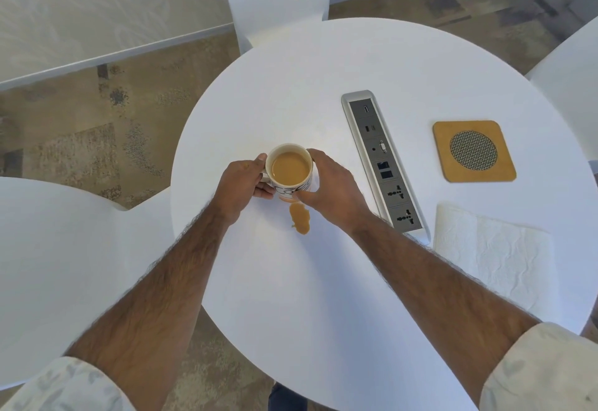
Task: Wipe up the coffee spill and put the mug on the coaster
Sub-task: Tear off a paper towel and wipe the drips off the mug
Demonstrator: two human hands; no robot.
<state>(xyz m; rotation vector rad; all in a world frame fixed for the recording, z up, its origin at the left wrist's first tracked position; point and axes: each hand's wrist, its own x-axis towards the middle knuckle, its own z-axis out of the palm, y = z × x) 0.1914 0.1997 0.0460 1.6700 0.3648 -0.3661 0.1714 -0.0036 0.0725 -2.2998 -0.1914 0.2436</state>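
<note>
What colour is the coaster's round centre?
The coaster is tan with a grey mesh-patterned centre, seen in the head view.

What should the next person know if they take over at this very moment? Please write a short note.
Left hand: grips the mug at its handle side.
Right hand: curled round the mug's other side.
Mug: nearly full of coffee, near the middle of the round table.
Coffee spill: a small puddle just on the near side of the mug, not wiped.
Paper towel: unused, at the right edge.
Cork coaster: bare, beyond the socket panel.
Done: nothing yet.
Left: move the mug to the coaster, wipe the spill.
</note>
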